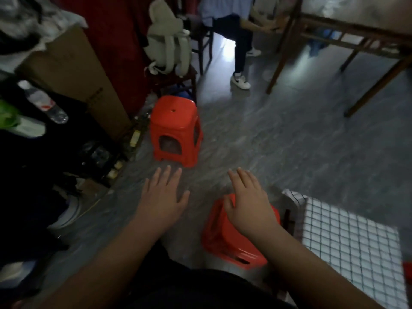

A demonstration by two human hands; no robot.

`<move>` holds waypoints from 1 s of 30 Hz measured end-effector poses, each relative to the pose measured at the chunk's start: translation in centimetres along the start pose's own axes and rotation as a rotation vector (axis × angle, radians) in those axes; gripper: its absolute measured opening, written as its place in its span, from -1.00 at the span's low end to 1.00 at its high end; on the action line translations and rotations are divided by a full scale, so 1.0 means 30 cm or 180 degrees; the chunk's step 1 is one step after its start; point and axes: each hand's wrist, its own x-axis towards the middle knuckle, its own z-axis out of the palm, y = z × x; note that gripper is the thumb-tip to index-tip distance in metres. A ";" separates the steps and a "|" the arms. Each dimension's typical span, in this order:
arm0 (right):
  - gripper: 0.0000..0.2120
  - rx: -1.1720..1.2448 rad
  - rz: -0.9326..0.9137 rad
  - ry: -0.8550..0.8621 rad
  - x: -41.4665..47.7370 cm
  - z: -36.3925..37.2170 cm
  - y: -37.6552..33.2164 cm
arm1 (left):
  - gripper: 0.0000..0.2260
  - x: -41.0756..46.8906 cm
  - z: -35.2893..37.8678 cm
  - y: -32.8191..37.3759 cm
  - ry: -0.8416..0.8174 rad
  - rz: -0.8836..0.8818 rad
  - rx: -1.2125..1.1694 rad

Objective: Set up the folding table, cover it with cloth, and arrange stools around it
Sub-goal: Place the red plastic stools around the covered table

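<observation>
Floor (289,141): grey, streaked stone; it lies under and ahead of both sets of fingers.
Wooden table (284,52): dark frame, well beyond the right fingers, far to the right.
Cardboard box (73,70): brown, well left of and beyond the left fingers, with dark clutter below it.
Worktop (347,246): set up behind and right of the right fingers. It is covered by a white checked cloth (294,197), one corner of which hangs down nearest the right hand.
Seated person (236,34): far ahead of the fingers, in dark trousers and white shoes.
Backpack (167,45): pale grey, standing on a dark chair (178,79) beyond the far stool.
Far stool (176,128): red plastic, upright on the floor just ahead of the left fingers, not touched.
Near stool (231,239): red plastic, beneath the right palm and beside the worktop. Contact with the hand cannot be told.
Left hand (162,197): palm down, fingers (166,175) straight and spread, released, holding nothing.
Right hand (249,206): palm down, fingers (244,177) straight, released, gripping nothing.
Bottle (44,103): clear plastic with a red label, lying among the clutter far left of the left fingers.
</observation>
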 end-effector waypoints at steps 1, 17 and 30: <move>-0.31 -0.0008 -0.0048 -0.0028 0.048 0.010 -0.051 | -0.23 0.027 -0.029 -0.046 0.0036 -0.0069 -0.0050; -0.30 0.0046 -0.0050 -0.0053 0.866 0.168 -0.761 | -0.37 0.686 -0.464 -0.771 -0.0156 0.0035 0.0072; -0.34 0.0077 0.0053 -0.0250 1.556 0.188 -0.640 | -0.36 1.414 -0.456 -0.788 -0.0312 0.0085 0.0227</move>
